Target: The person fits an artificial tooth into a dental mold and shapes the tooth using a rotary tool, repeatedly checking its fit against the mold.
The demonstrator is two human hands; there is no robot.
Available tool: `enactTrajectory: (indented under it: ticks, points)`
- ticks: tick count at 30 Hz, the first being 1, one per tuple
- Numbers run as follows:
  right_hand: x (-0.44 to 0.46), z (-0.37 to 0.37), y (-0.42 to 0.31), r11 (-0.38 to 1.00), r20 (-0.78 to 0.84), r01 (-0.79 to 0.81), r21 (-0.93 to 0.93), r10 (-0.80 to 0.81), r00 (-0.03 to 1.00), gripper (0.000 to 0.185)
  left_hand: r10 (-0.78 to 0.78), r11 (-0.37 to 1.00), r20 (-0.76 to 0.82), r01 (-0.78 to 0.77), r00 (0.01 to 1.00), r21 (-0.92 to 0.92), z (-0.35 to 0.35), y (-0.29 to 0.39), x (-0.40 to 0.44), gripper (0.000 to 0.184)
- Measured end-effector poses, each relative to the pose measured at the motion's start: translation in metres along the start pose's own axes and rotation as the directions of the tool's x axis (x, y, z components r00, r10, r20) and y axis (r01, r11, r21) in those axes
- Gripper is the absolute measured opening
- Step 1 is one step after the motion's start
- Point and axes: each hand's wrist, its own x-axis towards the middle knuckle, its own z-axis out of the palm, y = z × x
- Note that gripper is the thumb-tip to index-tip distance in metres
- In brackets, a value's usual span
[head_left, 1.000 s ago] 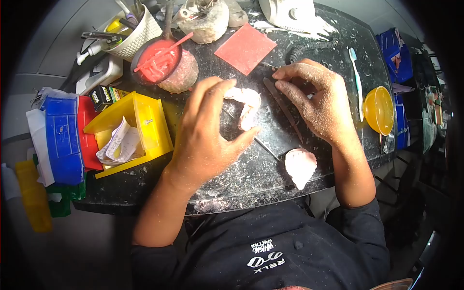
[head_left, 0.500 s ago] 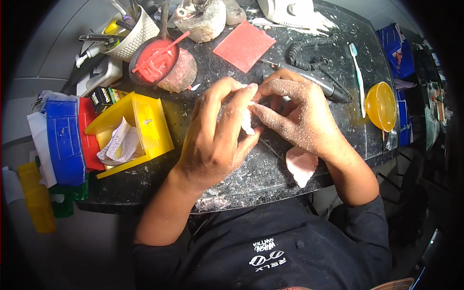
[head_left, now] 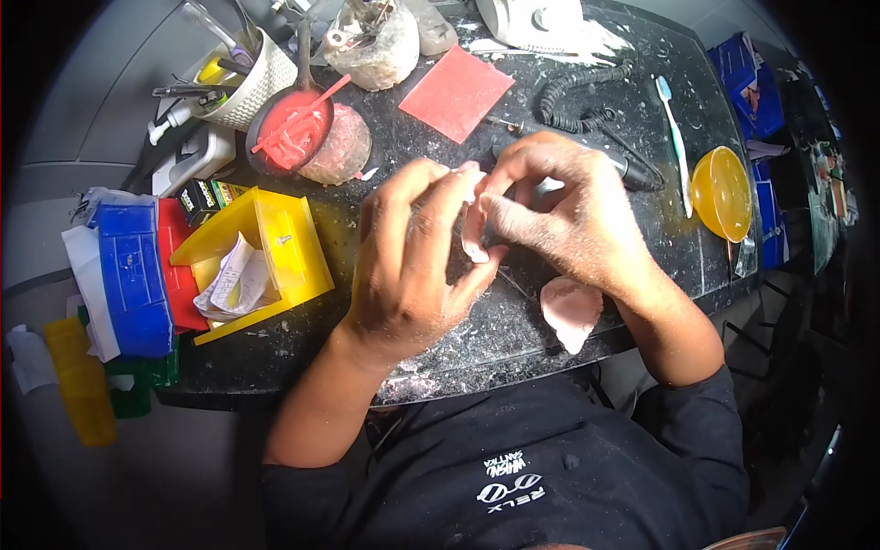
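Observation:
Between the fingers of both hands is a small pink dental piece, apparently a denture (head_left: 474,231), mostly covered by the fingers. My left hand (head_left: 403,266) grips it from the left, thumb below and fingertips at its top. From the right, the closed fingers of my right hand (head_left: 582,211), coated in pale dust, press on it; whether they also pinch a small tool cannot be seen. A second pink denture piece (head_left: 570,313) lies on the bench just below my right wrist.
The dusty black bench (head_left: 495,344) carries a pink wax sheet (head_left: 456,93), a pan of pink wax strips (head_left: 291,133), and a handpiece (head_left: 632,170) with a coiled cord. A toothbrush (head_left: 674,133) and yellow bowl (head_left: 721,194) are at right, a yellow bin (head_left: 307,247) at left.
The denture has tilted slightly in my fingers, showing more of its pink surface. My right fingers have shifted a little against it. The whole view has moved slightly.

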Motion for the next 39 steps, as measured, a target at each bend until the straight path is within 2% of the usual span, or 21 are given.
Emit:
enactTrajectory:
  ticks: [1,3,4,5,7,9,10,12,13,15,22,23,25,31,32,33,34,39]
  points:
    - [0.002,-0.003,0.001,0.999,-0.037,0.019,-0.051,-0.021,0.999,0.019,-0.046,0.999,-0.008,0.046,0.999,-0.028,-0.002,0.0,0.0,0.082]
    - [0.004,-0.011,-0.003,0.996,-0.019,-0.06,0.059,0.061,0.998,0.017,-0.059,0.997,-0.028,0.058,0.998,-0.046,-0.002,0.0,0.001,0.085]
    - [0.005,-0.013,-0.003,0.987,-0.005,-0.042,0.154,0.043,0.999,0.015,-0.086,0.994,-0.027,0.084,0.996,-0.071,-0.002,0.001,0.001,0.085]
    - [0.005,-0.016,-0.006,0.987,-0.005,-0.041,0.153,0.042,0.999,0.015,-0.112,0.989,-0.024,0.109,0.993,-0.098,-0.003,0.002,0.002,0.085]
    - [0.007,-0.023,-0.011,0.97,0.086,-0.146,0.193,0.132,0.988,0.012,-0.111,0.989,-0.012,0.11,0.994,-0.098,-0.003,0.001,0.001,0.086]
    - [0.007,-0.024,-0.007,0.972,0.107,-0.121,0.2,0.101,0.989,0.014,-0.113,0.985,0.004,0.113,0.994,-0.128,-0.004,0.002,0.001,0.086]
    - [0.008,-0.021,-0.006,0.96,0.079,-0.088,0.266,0.069,0.994,0.013,-0.112,0.985,0.005,0.112,0.994,-0.128,-0.004,0.001,0.001,0.086]
    - [0.008,-0.02,-0.005,0.93,0.065,-0.052,0.365,0.031,0.997,0.015,-0.166,0.953,0.054,0.174,0.985,-0.248,-0.003,-0.001,-0.002,0.087]
    - [0.009,-0.02,-0.005,0.929,0.064,-0.052,0.367,0.031,0.997,0.015,-0.166,0.953,0.056,0.174,0.985,-0.246,-0.002,-0.003,-0.003,0.087]
    - [0.01,-0.021,-0.003,0.888,0.09,-0.053,0.457,0.013,0.996,0.016,-0.182,0.895,0.076,0.197,0.98,-0.401,0.0,-0.006,-0.004,0.088]
    - [0.013,-0.025,-0.001,0.874,0.122,-0.077,0.48,0.02,0.992,0.015,-0.204,0.848,0.107,0.23,0.973,-0.477,0.001,-0.007,-0.006,0.088]
    - [0.012,-0.025,-0.002,0.874,0.122,-0.078,0.48,0.022,0.992,0.015,-0.208,0.84,0.113,0.237,0.972,-0.489,0.001,-0.007,-0.006,0.088]
    - [0.01,-0.025,-0.004,0.933,0.078,-0.007,0.36,-0.023,0.997,0.014,-0.212,0.832,0.119,0.243,0.97,-0.499,0.001,-0.008,-0.007,0.088]
    - [0.009,-0.02,-0.002,0.957,0.054,0.046,0.287,-0.064,0.997,0.013,-0.191,0.857,0.099,0.215,0.977,-0.468,-0.001,-0.005,-0.003,0.087]
    - [0.01,-0.02,-0.001,0.957,0.053,0.044,0.287,-0.062,0.997,0.013,-0.125,0.928,0.08,0.145,0.989,-0.343,-0.005,-0.002,0.001,0.086]
    - [0.011,-0.021,0.0,0.972,0.035,0.114,0.205,-0.123,0.992,0.013,-0.056,0.975,0.071,0.07,0.996,-0.211,-0.006,0.0,0.003,0.086]
    - [0.011,-0.021,0.001,0.976,0.022,0.181,0.121,-0.184,0.983,0.012,-0.027,0.975,0.021,0.031,0.999,-0.219,0.0,-0.001,0.002,0.085]
    - [0.01,-0.023,-0.001,0.975,0.018,0.187,0.117,-0.191,0.981,0.013,-0.012,0.974,0.068,0.027,0.998,-0.227,-0.003,-0.001,0.001,0.088]
